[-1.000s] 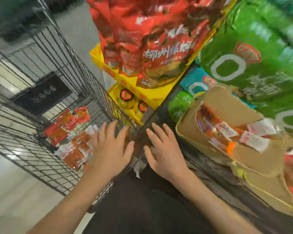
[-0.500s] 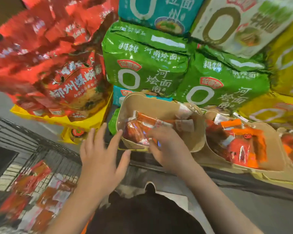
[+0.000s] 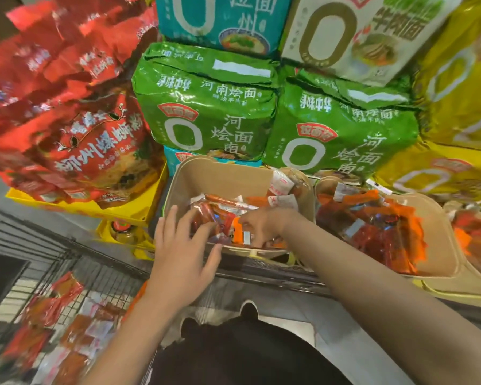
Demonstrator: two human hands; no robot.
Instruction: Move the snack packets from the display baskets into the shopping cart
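A beige display basket (image 3: 222, 179) in the middle holds red and orange snack packets (image 3: 222, 211). My right hand (image 3: 264, 225) reaches into it, fingers curled around packets near the front rim. Over that basket's left front edge, my left hand (image 3: 182, 255) has its fingers spread, the fingertips touching the packets. A second beige basket (image 3: 439, 218) to the right is full of orange-red packets (image 3: 383, 226). The wire shopping cart (image 3: 39, 254) at the lower left has several packets (image 3: 64, 323) lying on its floor.
Large green noodle bags (image 3: 206, 107) stand behind the baskets, with teal and white ones stacked above. Red noodle bags (image 3: 75, 115) sit in a yellow tray (image 3: 117, 212) at the left. Yellow bags (image 3: 461, 87) fill the right. A third basket (image 3: 478, 284) shows at the right edge.
My view swung from the cart up to the baskets. Both hands moved from the cart's edge into the middle basket, and my right hand closed on packets there.
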